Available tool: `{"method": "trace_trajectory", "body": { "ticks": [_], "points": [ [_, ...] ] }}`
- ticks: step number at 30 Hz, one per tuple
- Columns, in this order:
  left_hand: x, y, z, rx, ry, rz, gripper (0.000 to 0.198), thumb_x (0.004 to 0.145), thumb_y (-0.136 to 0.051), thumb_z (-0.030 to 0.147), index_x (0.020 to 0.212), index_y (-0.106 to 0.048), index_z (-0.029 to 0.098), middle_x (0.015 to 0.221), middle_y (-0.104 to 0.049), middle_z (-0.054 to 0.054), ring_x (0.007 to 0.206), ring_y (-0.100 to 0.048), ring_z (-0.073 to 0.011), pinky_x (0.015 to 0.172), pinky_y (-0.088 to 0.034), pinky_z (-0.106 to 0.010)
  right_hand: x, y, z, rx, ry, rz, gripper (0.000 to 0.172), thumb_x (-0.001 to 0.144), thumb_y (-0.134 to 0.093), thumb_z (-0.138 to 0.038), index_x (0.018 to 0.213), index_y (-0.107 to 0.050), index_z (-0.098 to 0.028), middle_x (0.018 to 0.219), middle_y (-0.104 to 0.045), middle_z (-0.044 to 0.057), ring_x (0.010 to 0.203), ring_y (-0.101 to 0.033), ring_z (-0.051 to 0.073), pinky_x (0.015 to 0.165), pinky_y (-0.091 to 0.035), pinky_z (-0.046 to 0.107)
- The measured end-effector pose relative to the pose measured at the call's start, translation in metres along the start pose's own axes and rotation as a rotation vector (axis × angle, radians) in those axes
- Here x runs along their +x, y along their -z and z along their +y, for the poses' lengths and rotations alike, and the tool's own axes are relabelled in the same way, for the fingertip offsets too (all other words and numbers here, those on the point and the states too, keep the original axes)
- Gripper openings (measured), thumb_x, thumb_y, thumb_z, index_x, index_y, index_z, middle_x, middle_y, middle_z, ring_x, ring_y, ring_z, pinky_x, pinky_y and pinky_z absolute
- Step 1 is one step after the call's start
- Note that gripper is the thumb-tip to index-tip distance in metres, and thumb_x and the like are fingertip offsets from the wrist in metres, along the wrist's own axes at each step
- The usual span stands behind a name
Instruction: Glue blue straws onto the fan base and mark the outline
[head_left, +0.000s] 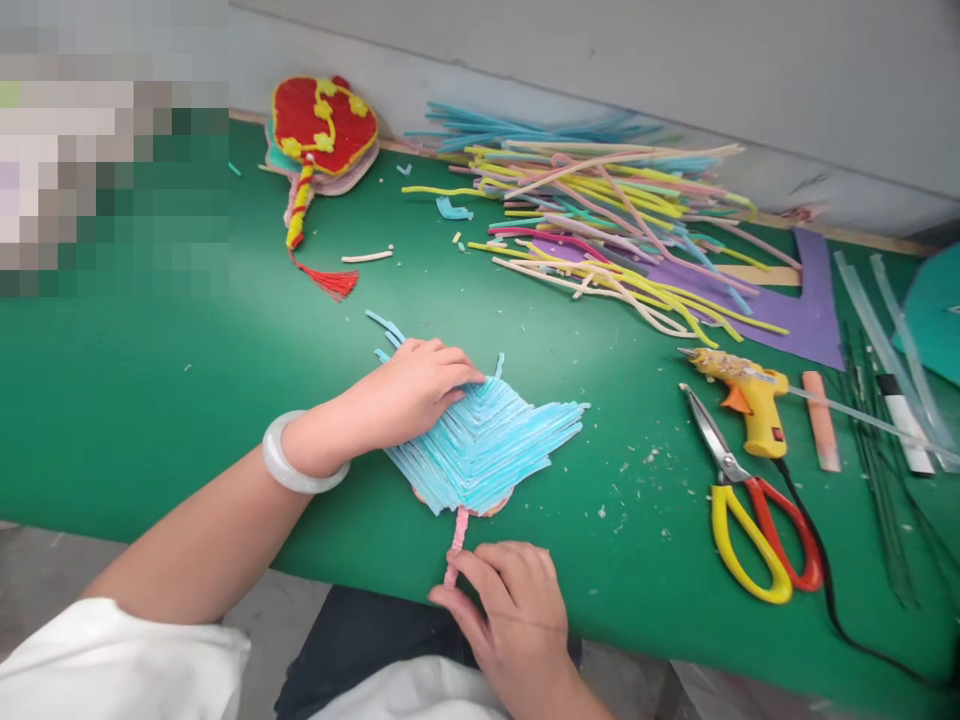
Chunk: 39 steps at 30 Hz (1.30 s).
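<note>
A hand fan [487,445] faced with light blue pipe-cleaner strips in a V pattern lies on the table near its front edge. Loose strip ends stick out past its top and right side. My left hand [424,385], with a white bangle on the wrist, lies over the fan's upper left part, fingers together and curled down onto it; the fingertips are partly hidden. Below the fan, my right hand [517,610] pinches its pink wrapped handle [459,535] between thumb and forefinger. Bits of pinkish edging show under the blue strips at the bottom.
To the right lie scissors [739,490], a yellow glue gun [750,395] with a black cord, and glue sticks [900,330]. Many coloured pipe cleaners [600,190] are heaped at the back over purple sheet [814,310]. A red tasselled fan [322,125] lies back left. Scraps dot the green table.
</note>
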<state>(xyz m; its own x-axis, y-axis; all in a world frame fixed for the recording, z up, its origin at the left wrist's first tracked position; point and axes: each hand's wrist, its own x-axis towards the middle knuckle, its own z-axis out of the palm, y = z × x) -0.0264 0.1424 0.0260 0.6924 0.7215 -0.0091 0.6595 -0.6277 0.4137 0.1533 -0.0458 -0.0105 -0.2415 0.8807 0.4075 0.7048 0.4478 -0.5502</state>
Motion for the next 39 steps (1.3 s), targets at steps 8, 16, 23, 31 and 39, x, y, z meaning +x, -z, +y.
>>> {"method": "trace_trajectory", "body": {
  "ticks": [8, 16, 23, 31, 39],
  "points": [
    [-0.0008, 0.0, 0.001, 0.028, -0.023, 0.0, 0.034, 0.102, -0.037, 0.023, 0.12, -0.066, 0.021, 0.118, -0.068, -0.008, 0.105, -0.058, -0.0225, 0.093, -0.039, -0.039, -0.0008, -0.0011, -0.0004, 0.002, -0.004, 0.007, 0.024, 0.099, -0.054, -0.041, 0.095, -0.068, -0.022, 0.08, -0.069, 0.001, 0.073, -0.058, 0.015, 0.07, -0.039, 0.029],
    [-0.0008, 0.0015, 0.0026, 0.046, -0.038, -0.019, 0.034, 0.101, -0.039, 0.021, 0.121, -0.066, 0.02, 0.119, -0.068, -0.009, 0.104, -0.058, -0.0229, 0.092, -0.04, -0.039, 0.0002, 0.0003, -0.0018, 0.012, -0.01, 0.003, 0.024, 0.099, -0.055, -0.041, 0.095, -0.068, -0.021, 0.082, -0.069, 0.001, 0.075, -0.058, 0.014, 0.071, -0.039, 0.029],
    [-0.0015, 0.0001, 0.0044, 0.076, -0.06, -0.011, 0.034, 0.101, -0.039, 0.02, 0.123, -0.066, 0.021, 0.121, -0.068, -0.008, 0.105, -0.058, -0.0228, 0.092, -0.039, -0.038, -0.001, -0.0002, -0.0025, 0.014, -0.011, 0.009, 0.024, 0.099, -0.055, -0.041, 0.096, -0.068, -0.021, 0.083, -0.069, 0.001, 0.076, -0.057, 0.015, 0.072, -0.039, 0.029],
    [-0.0012, -0.0029, 0.0027, 0.091, -0.09, -0.019, 0.033, 0.101, -0.043, 0.018, 0.126, -0.064, 0.022, 0.121, -0.069, -0.007, 0.105, -0.059, -0.0216, 0.091, -0.04, -0.037, -0.0028, -0.0017, -0.0012, 0.002, -0.002, 0.007, 0.024, 0.099, -0.054, -0.042, 0.097, -0.068, -0.022, 0.083, -0.069, 0.001, 0.076, -0.059, 0.015, 0.072, -0.039, 0.029],
    [-0.0014, -0.0012, 0.0056, 0.1, -0.094, -0.035, 0.035, 0.101, -0.04, 0.017, 0.127, -0.063, 0.022, 0.121, -0.068, -0.007, 0.106, -0.058, -0.0218, 0.092, -0.04, -0.037, -0.0012, -0.0008, -0.0016, -0.015, -0.002, 0.01, 0.026, 0.1, -0.053, -0.043, 0.095, -0.069, -0.023, 0.081, -0.069, 0.001, 0.073, -0.059, 0.014, 0.071, -0.039, 0.029]
  ]
}}
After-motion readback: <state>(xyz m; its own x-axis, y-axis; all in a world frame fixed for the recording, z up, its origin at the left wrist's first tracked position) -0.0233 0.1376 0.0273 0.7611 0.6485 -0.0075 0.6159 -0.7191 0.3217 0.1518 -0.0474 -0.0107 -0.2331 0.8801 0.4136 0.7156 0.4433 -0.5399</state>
